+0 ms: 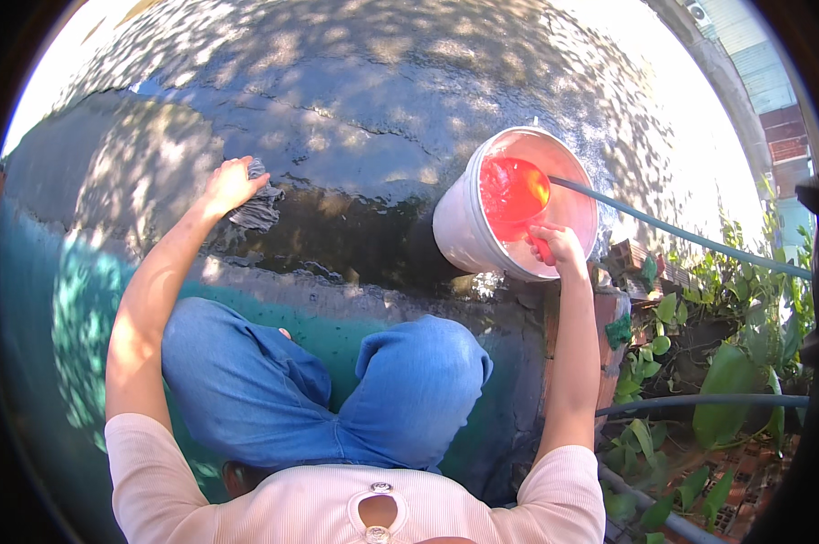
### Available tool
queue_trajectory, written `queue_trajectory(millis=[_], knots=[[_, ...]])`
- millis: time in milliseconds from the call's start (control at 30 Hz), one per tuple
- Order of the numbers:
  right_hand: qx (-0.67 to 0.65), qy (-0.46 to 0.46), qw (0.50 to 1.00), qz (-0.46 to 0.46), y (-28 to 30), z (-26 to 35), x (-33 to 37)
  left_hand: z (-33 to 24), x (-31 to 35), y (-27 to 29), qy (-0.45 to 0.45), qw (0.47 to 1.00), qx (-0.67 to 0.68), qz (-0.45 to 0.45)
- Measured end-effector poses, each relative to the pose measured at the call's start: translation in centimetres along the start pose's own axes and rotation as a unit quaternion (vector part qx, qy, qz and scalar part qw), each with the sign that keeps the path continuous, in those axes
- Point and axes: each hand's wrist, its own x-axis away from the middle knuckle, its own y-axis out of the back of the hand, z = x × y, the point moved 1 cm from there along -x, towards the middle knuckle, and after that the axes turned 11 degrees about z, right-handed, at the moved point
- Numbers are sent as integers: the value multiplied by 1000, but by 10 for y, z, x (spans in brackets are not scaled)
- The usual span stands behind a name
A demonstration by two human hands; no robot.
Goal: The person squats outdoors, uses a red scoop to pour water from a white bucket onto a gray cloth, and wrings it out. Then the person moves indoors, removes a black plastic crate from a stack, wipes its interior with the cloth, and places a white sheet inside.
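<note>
My left hand (pixel 233 185) is closed on a crumpled dark grey cloth (pixel 256 210), held over the wet ground at the left. At the right, my right hand (pixel 559 245) grips the handle of a red dipper (pixel 511 189). The dipper's bowl is inside the mouth of a white bucket (pixel 464 218) and appears to have water in it. A grey-blue hose (pixel 672 238) reaches from the right into the bucket, its end beside the dipper.
Wet dark paving (pixel 337 118) spreads ahead, dappled with sunlight. Green-painted ground (pixel 83 317) lies at the left and under my bent knees. On the right are bricks (pixel 631 263), a green scrubbing pad (pixel 619 331), leafy plants (pixel 726 390) and a second hose (pixel 699 400).
</note>
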Motion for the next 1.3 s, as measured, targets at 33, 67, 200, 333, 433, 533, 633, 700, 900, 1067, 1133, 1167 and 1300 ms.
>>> queue_trajectory(millis=[33, 67, 200, 333, 433, 533, 633, 700, 900, 1067, 1133, 1167, 1300], knots=[[-39, 1, 999, -8, 3, 3, 11, 2, 0, 0, 0, 1000, -4, 3], [-52, 10, 999, -12, 5, 6, 22, 3, 0, -1, 4, 1000, -9, 0], [-83, 59, 995, -12, -1, 26, 65, 7, -6, -3, 0, 1000, -7, 8], [-97, 129, 987, -10, -26, 50, 103, 9, -15, -11, 7, 999, -25, 18], [-123, 173, 977, 22, -53, 60, 118, 10, -21, -20, 3, 998, -53, 24], [-196, 190, 954, 121, -86, 58, 114, 14, -24, -28, 16, 996, -76, 44], [-247, 161, 939, 176, -122, 42, 91, 20, -23, -33, 39, 993, -75, 83], [-260, 137, 934, 202, -145, 24, 68, 25, -21, -35, 44, 993, -78, 83], [-264, 62, 931, 244, -217, -61, -13, 26, -2, -43, 36, 990, -100, 95], [-206, 54, 956, 204, -239, -142, -64, 10, 11, -47, 2, 999, -42, 10], [-207, 51, 955, 205, -236, -173, -75, -1, 3, -53, -15, 998, 63, 2], [-199, 39, 954, 219, -232, -187, -79, -8, -4, -58, -17, 993, 116, -5], [-198, 51, 943, 261, -213, -230, -94, -53, -53, -103, -45, 956, 275, 93]])
